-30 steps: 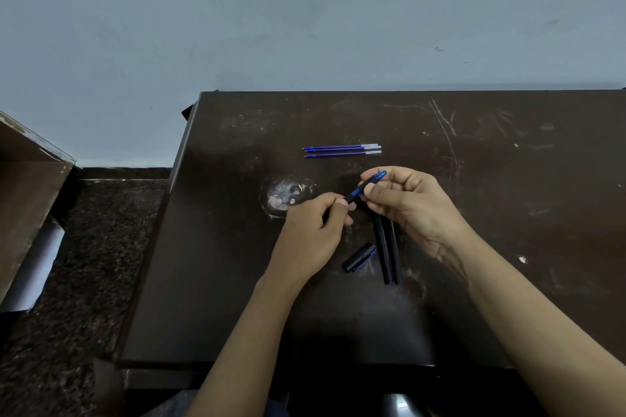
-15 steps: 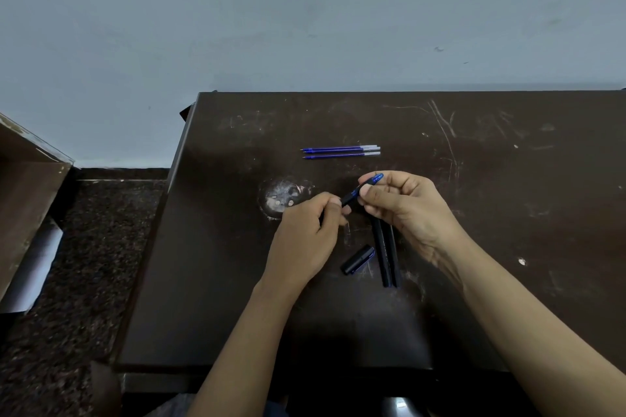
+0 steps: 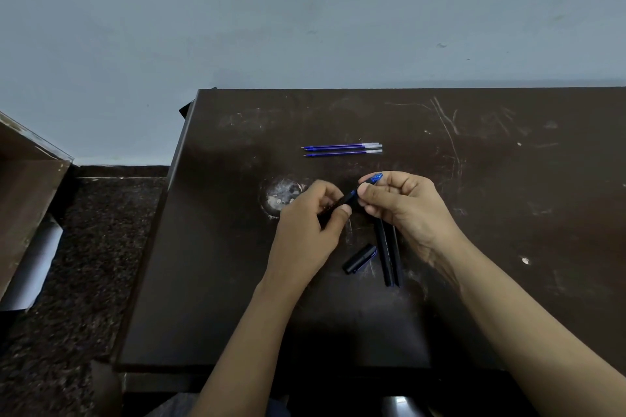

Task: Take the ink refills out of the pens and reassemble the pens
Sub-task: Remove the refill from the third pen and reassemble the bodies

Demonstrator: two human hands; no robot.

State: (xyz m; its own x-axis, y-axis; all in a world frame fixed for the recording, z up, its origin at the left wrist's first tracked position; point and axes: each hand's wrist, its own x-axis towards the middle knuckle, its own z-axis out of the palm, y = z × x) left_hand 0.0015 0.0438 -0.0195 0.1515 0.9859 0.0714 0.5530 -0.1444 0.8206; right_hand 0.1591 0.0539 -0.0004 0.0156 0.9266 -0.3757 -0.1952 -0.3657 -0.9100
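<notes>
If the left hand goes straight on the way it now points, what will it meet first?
Probably the two ink refills lying beyond the left hand; how high the hand is held, I cannot tell.

Dim, cool, even light. The pale wall (image 3: 305, 10) is the brightest area. The dark desk (image 3: 508, 186) carries a soft sheen along its left edge and far half, where scratches catch the light; its near edge sinks into shadow under the forearms. The left hand (image 3: 305, 234) is slightly blurred, the right hand (image 3: 410, 210) sharper. The black pen (image 3: 350, 197) they hold nearly merges with the desk.
</notes>
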